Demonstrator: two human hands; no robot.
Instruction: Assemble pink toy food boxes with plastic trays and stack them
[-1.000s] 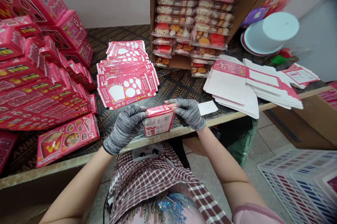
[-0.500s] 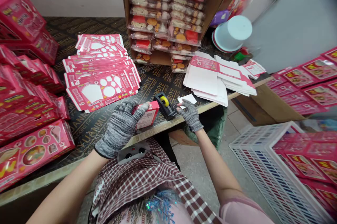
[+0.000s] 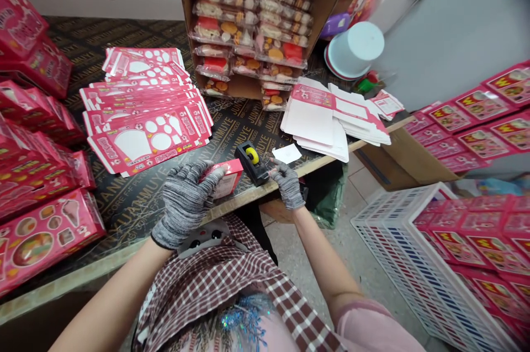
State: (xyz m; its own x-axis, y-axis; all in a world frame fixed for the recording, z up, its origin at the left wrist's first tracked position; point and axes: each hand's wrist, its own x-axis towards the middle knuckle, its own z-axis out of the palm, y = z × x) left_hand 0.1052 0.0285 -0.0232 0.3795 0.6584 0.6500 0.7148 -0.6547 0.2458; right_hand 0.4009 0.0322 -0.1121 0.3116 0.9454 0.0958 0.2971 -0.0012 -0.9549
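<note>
A small pink cardboard box (image 3: pixel 227 180) sits at the edge of the plywood workbench (image 3: pixel 136 206), below the stacked pink die-cut box blanks (image 3: pixel 144 120). The gloved left hand (image 3: pixel 184 203) clasps it, fingers wrapped over its top. The gloved right hand (image 3: pixel 287 184), fingers loose and empty, rests just beside a black tape dispenser (image 3: pixel 250 164).

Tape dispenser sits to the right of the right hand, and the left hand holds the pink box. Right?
No, the dispenser's side is wrong. The head view shows the tape dispenser to the left of the right hand, between the two hands. The left hand does hold the pink box.
</note>
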